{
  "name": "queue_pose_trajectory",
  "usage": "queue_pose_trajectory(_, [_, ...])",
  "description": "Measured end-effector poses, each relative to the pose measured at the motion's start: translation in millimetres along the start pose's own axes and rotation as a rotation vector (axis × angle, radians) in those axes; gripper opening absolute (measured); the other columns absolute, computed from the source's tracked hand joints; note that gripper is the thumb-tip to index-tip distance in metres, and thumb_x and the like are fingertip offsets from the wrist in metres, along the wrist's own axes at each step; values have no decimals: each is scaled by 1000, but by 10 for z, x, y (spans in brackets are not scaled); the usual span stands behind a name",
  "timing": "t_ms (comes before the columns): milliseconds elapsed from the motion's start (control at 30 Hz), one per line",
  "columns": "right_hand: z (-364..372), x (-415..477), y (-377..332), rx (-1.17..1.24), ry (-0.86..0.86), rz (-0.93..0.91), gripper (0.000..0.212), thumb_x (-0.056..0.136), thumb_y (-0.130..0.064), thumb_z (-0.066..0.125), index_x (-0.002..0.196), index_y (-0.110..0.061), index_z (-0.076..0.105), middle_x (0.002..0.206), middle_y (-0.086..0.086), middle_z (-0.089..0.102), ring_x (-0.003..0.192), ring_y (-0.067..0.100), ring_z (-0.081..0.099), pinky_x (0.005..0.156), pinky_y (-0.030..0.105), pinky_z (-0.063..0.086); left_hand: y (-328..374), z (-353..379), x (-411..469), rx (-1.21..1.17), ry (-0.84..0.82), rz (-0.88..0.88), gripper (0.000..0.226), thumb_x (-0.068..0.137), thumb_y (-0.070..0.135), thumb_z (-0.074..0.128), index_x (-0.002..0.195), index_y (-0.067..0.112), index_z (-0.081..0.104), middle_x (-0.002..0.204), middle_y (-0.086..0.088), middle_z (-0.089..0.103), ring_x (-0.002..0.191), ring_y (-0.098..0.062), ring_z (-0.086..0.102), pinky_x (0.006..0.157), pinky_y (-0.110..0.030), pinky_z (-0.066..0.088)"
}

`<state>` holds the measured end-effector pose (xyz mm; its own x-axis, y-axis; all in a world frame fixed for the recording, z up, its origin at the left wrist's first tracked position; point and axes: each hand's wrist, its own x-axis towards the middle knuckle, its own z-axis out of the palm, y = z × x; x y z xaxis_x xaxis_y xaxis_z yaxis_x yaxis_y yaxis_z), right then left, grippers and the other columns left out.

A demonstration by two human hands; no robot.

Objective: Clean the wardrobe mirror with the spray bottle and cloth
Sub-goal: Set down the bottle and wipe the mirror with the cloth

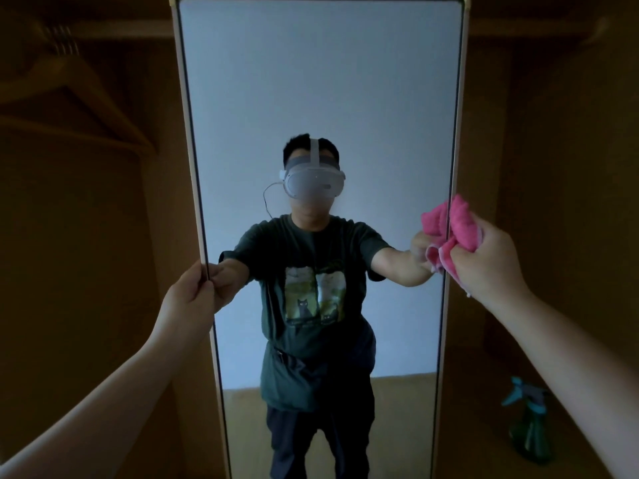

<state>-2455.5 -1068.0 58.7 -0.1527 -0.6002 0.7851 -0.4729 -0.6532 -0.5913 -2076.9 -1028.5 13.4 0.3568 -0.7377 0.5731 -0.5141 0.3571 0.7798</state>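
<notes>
In the head view my left grip (188, 295) pinches the left edge of the mirror (321, 81), my right grip (491, 261) clutches the cloth (461, 221) at its right edge, the spray bottle (529, 426) stands lower right, and I fear a hard wipe could swing the mirror.

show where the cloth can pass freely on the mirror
The mirror glass between left frame and right frame is bare throughout. Crowded: left hand grips the left frame, right hand holds the cloth at the right frame; spray bottle lower right.
</notes>
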Motion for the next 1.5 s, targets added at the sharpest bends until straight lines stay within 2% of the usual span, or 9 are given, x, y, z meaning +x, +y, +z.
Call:
queue_pose_trajectory(133, [48, -121, 89, -41, 4, 19, 19, 89, -8, 63, 99, -25, 63, 76, -2, 65, 68, 7, 68, 61, 18, 56, -86, -1, -45, -15, -14, -16, 36, 95, 7, 38, 95, 33, 63, 83, 10, 70, 77, -2, 67, 56, -16, 51])
queue_pose_trajectory(333, [90, -248, 162, -66, 2, 79, 25, 86, -9, 67, 106, -24, 63, 79, -2, 66, 75, 11, 68, 69, 26, 58, -175, 13, -107, 19, -21, -31, 31, 93, 13, 39, 102, 32, 61, 87, -4, 69, 81, -33, 67, 69, -51, 57])
queue_pose_trajectory(433, [108, -323, 181, -76, 8, 90, 27, 86, -10, 66, 108, -26, 61, 82, -3, 66, 79, 12, 68, 75, 32, 59, -217, 27, -143, 9, -32, -34, 32, 92, 12, 39, 102, 34, 61, 87, -2, 70, 84, -34, 66, 68, -47, 55])
queue_pose_trajectory(667, [139, -485, 241, -87, -19, 106, 25, 87, -11, 67, 112, -16, 64, 84, 0, 68, 81, 17, 69, 78, 44, 60, -289, 85, -272, -82, -56, -38, 50, 91, 3, 38, 88, 48, 60, 90, 20, 69, 79, 4, 64, 69, -23, 51])
queue_pose_trajectory(767, [159, -567, 290, -85, -28, 137, 30, 87, -10, 66, 116, -15, 63, 88, 1, 68, 84, 19, 69, 80, 45, 59, -361, 106, -327, -66, -68, -65, 45, 92, 4, 38, 93, 44, 59, 91, 13, 69, 84, -10, 66, 72, -32, 54])
queue_pose_trajectory(933, [195, -706, 375, -113, -38, 151, 30, 87, -5, 65, 116, -13, 62, 86, -5, 66, 84, 10, 65, 84, 36, 57, -461, 133, -424, -102, -110, -46, 41, 88, -2, 36, 94, 31, 58, 97, 7, 67, 98, -13, 62, 86, -34, 49])
queue_pose_trajectory(1167, [240, -895, 528, -109, -66, 200, 27, 86, -2, 66, 111, -11, 63, 85, -5, 66, 82, 8, 65, 72, 20, 51, -681, 191, -595, -112, -154, -71, 39, 94, 3, 40, 106, 34, 60, 109, 11, 65, 105, -4, 57, 80, -23, 43])
queue_pose_trajectory(1367, [268, -1054, 643, -94, -108, 244, 29, 86, 0, 64, 108, -18, 61, 87, -13, 65, 77, -1, 66, 73, 20, 56, -790, 206, -658, -127, -183, -49, 41, 91, -3, 40, 106, 30, 60, 107, 12, 65, 105, 1, 56, 93, -25, 41])
queue_pose_trajectory(1500, [289, -1173, 717, -110, -121, 246, 32, 85, 4, 62, 99, -25, 59, 83, -14, 64, 73, -12, 63, 56, 4, 47, -848, 199, -706, -119, -202, -39, 47, 88, -8, 39, 106, 30, 58, 106, 11, 63, 104, 5, 54, 86, -20, 37])
